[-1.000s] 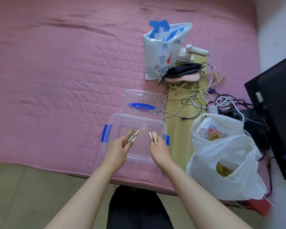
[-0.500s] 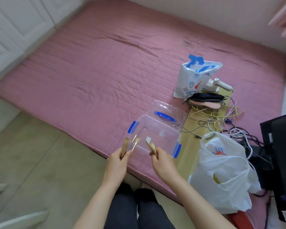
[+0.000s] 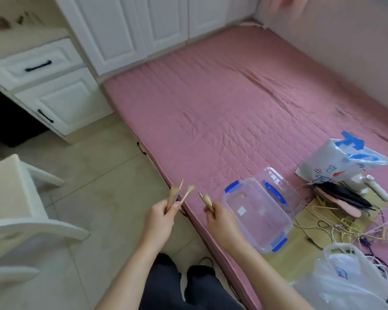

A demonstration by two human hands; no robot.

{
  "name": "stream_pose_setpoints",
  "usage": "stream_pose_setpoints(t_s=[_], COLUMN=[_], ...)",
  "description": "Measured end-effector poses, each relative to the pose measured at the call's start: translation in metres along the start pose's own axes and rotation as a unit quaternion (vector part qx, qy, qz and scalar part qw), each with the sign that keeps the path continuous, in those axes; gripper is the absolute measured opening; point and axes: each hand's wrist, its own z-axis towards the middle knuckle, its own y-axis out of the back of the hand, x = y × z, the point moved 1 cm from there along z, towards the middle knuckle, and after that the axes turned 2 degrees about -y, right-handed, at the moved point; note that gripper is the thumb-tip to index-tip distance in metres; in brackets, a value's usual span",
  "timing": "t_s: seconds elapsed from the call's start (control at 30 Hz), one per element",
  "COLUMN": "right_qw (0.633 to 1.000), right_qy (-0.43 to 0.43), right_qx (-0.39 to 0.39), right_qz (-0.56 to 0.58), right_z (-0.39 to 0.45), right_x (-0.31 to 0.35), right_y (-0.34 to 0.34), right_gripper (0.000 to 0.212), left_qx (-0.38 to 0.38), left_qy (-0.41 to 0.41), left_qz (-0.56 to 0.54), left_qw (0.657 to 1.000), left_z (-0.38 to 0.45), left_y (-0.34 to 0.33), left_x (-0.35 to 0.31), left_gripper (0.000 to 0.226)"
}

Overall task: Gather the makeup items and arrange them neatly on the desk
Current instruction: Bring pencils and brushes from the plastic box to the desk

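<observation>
left hand (image 3: 159, 217): gripping two brushes (image 3: 177, 194), fingers curled round the handles, lower centre of frame
right hand (image 3: 220, 220): gripping one brush (image 3: 206, 201), fingers curled, just right of the left hand
box (image 3: 257, 212): lying open on the pink mat (image 3: 211, 108), lower right, apparently empty
change: a second ago both hands were over the box; now they are hanging over the floor, view swinging left
desk (image 3: 29, 39): coming into view upper left, well apart from the hands
meaning: brushes gathered, carry to desk likely starting; arranging not yet done
</observation>
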Motion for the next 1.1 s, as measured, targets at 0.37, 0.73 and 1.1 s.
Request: stream_pose_setpoints(t_s=[0.37,0.73,1.1], right_qw=[0.992,0.991,0.982], right_qy=[0.046,0.081,0.131], right_qx=[0.090,0.099,0.110], right_qz=[-0.071,-0.040,-0.081], right_z=[0.028,0.068,0.143], right_x=[0.117,0.239,0.331], right_y=[-0.076,-0.142,-0.170], right_gripper=[0.022,0.022,0.016], left_qx=[-0.073,-0.092,-0.140], left_qy=[0.018,0.032,0.061], left_qz=[0.000,0.034,-0.026], left_qw=[0.997,0.995,0.988], left_z=[0.021,0.079,0.152], left_y=[0.127,0.264,0.326], left_x=[0.037,0.084,0.087], left_gripper=[0.038,0.028,0.026])
